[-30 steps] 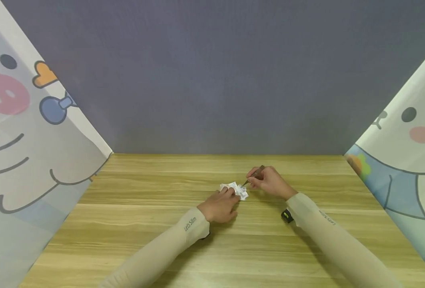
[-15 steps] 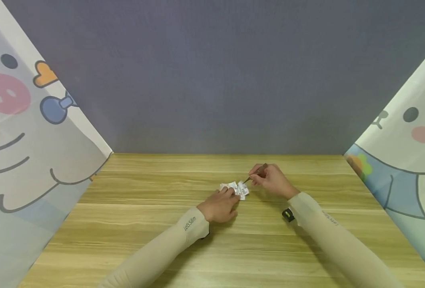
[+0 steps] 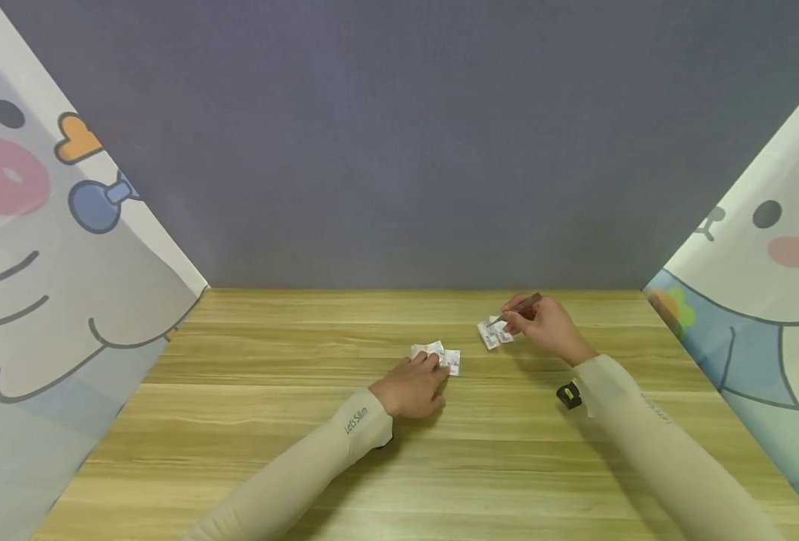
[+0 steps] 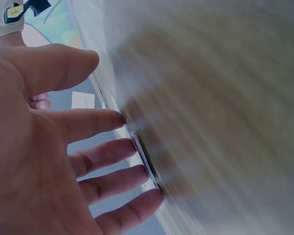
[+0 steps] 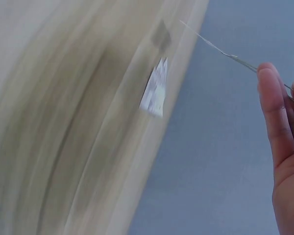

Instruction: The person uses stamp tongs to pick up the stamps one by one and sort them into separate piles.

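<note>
The fingers of the right hand pinch the tweezers, whose long axis slants from far right to near left. At the tip, left of these fingers, is white paper, one piece or two, I cannot tell. The right hand is closer to it. Nearer and to the left, the left hand, fingers slightly spread, rests on other papers.

wood-grain table | grey wall | left cartoon panel | right panel
</note>
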### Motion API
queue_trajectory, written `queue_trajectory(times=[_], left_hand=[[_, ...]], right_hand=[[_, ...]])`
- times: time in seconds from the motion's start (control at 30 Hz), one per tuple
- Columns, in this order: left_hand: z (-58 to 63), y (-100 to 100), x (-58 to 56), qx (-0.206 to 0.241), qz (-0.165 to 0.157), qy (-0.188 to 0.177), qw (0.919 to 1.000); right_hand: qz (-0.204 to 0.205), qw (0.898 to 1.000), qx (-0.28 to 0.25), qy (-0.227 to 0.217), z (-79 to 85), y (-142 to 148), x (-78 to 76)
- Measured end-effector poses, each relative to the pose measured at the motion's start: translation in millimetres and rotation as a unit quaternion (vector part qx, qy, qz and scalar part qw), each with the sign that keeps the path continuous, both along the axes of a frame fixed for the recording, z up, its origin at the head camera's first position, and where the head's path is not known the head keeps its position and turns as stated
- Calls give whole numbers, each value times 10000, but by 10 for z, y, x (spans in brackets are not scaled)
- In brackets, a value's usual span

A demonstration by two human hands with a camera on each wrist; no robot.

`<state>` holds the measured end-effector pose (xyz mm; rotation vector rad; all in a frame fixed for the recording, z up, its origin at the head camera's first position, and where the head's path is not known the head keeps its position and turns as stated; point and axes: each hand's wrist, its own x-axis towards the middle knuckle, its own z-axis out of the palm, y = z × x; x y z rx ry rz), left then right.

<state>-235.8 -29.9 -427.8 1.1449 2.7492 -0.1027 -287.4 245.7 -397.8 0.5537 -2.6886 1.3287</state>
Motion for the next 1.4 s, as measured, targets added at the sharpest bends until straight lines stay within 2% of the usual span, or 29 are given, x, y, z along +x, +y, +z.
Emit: queue_trajectory(times=[0.17,0.33,0.5,0.77,0.93,1.13,1.23,1.4], left_hand=[[20,3,28,-87,72,-21,9999],[30,15,41,-186,120,24,9998],[25,12,36,-157,25,38,9999],[-18,-17,11,-3,-105,-2,9999],[-16,-41,-22,186,-72,-88,9998],[13,-54,-61,617,98,-417,9972],[42,-74,-69,814,58,-452,9956],[122,-147,-77,951,-106,-241,9951]], right_hand=[[-183,9995,-242,-101,-3,137,-31],[-249,9989,-390,36,-34,243,-96],[-311,9986,-434,65,-104,327,-164],[-397,9982,-381,-218,-216,423,-245],[-447,9989,-135,45,-252,426,-277],[-608,9976,-102,324,-186,368,-212],[-441,9982,-27,401,-124,279,-142],[34,9989,78,459,-84,63,-13]])
